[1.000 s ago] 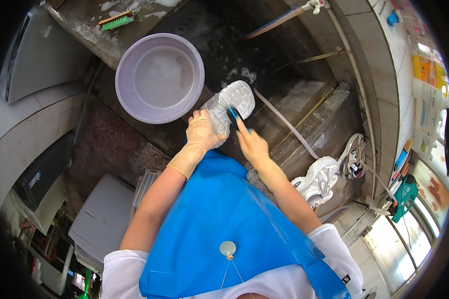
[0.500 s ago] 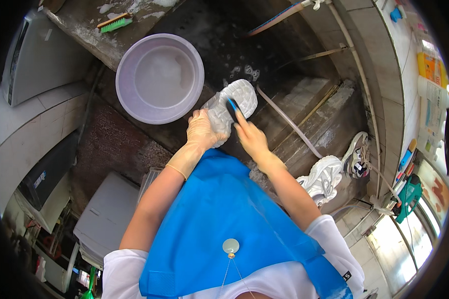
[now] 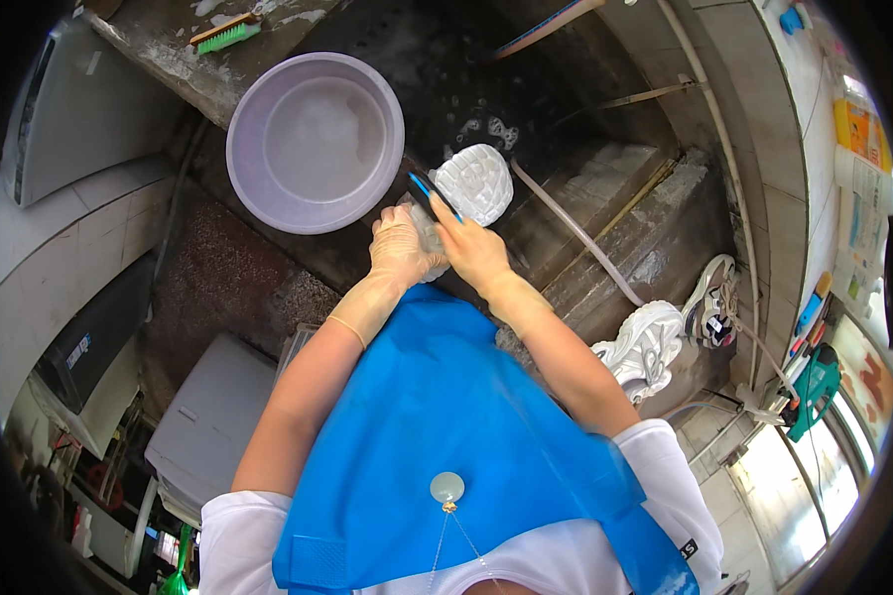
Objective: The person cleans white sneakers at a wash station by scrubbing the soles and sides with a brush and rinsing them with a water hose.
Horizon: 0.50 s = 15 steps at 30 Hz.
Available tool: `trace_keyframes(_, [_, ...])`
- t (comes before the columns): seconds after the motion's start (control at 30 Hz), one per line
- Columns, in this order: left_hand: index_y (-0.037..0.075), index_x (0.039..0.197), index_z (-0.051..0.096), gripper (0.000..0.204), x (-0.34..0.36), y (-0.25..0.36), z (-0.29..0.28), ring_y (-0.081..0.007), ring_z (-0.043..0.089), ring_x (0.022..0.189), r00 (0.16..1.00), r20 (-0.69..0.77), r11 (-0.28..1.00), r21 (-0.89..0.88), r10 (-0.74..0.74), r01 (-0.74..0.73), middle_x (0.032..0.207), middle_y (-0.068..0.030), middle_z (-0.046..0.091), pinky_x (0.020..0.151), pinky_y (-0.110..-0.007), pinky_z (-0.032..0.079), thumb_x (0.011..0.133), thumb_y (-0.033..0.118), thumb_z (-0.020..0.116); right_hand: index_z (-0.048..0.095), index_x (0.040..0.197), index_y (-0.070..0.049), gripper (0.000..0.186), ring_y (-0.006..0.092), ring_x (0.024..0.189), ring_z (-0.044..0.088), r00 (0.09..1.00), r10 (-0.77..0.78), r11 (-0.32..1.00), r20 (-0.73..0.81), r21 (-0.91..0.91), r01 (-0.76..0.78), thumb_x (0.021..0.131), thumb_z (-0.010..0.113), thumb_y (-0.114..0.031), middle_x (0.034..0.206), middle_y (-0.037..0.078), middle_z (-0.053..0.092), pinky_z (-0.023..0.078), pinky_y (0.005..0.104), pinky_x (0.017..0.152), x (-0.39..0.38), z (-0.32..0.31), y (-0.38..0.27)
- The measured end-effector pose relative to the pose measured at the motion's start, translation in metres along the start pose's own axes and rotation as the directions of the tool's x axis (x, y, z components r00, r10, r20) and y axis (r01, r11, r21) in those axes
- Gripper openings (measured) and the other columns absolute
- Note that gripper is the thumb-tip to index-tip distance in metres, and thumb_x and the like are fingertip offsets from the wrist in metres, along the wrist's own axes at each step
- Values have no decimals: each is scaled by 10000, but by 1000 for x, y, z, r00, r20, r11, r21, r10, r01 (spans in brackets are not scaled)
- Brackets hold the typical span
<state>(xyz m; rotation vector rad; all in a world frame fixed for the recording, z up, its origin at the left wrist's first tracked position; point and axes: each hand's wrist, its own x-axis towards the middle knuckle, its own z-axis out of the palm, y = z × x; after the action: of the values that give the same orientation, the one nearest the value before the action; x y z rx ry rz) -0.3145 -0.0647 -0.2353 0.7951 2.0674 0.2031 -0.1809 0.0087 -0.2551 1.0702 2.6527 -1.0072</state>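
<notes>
A white shoe point(image 3: 476, 184) is held sole up in front of me, just right of the purple basin. My left hand point(image 3: 401, 245), in a translucent rubber glove, is closed round its near end. In my gloved right hand point(image 3: 472, 254) is a scrub brush point(image 3: 434, 195) with a black handle and blue bristles. The brush lies across the middle of the sole, and my right fingers hide part of its handle. A blue apron point(image 3: 427, 426) covers my front.
The purple basin point(image 3: 243, 159) holds cloudy water. A green-bristled brush point(image 3: 225, 33) lies on the ledge at far left. A white shoe point(image 3: 642, 347) and a grey-and-white sneaker point(image 3: 709, 302) stand at right. A pale hose point(image 3: 580, 236) crosses the wet floor.
My right hand has moved the brush left and nearer along the sole, turning it to slant up-left. The left hand keeps its grip on the shoe.
</notes>
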Motion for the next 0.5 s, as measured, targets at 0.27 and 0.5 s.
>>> trace_keyframes(0.27, [0,1276,454,1007,-2,-1,0,-389,495,1169,999,-6,998,-53,-31,31,1267,-212,502,1017,-435,454,452,259,972,362,1503,-336,555,397,700,648,976,147,982,163,-138,-125,976,534,-349,815,176,649,542,493,664,-80,9,58])
trace_keyframes(0.5, [30,1331,388,1075,-1,-14,6,-396,484,1182,999,-44,999,-44,-11,9,1308,-195,470,986,-430,478,462,278,970,337,1519,-227,570,376,1091,618,908,307,946,284,11,-323,988,533,-298,1290,179,610,511,462,883,-115,-41,46])
